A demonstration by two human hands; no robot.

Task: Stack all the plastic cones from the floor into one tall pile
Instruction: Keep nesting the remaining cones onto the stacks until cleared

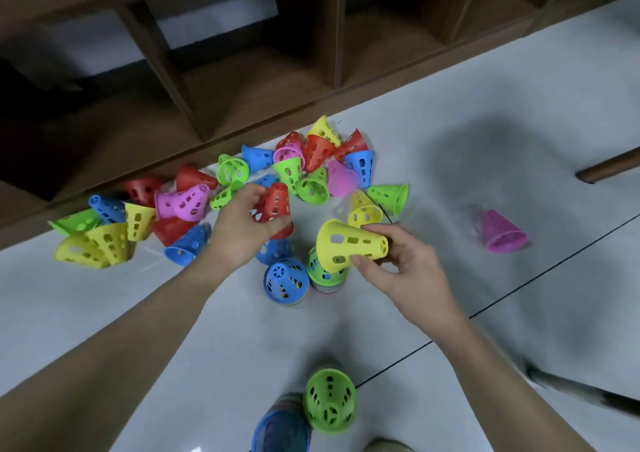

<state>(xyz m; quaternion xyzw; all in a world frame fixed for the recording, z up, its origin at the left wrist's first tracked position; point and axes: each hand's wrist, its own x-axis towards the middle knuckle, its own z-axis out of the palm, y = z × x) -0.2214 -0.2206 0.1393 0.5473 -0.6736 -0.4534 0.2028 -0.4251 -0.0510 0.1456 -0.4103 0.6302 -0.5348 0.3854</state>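
left hand [239, 224] fingers grasp red cone [275, 202], base hidden | right hand [405, 268] fingers grasp yellow cone [349, 243] above half-hidden green stack [320, 273]

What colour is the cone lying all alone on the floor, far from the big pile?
Pink. The lone cone lies on its side, right of the pile, seen in the head view.
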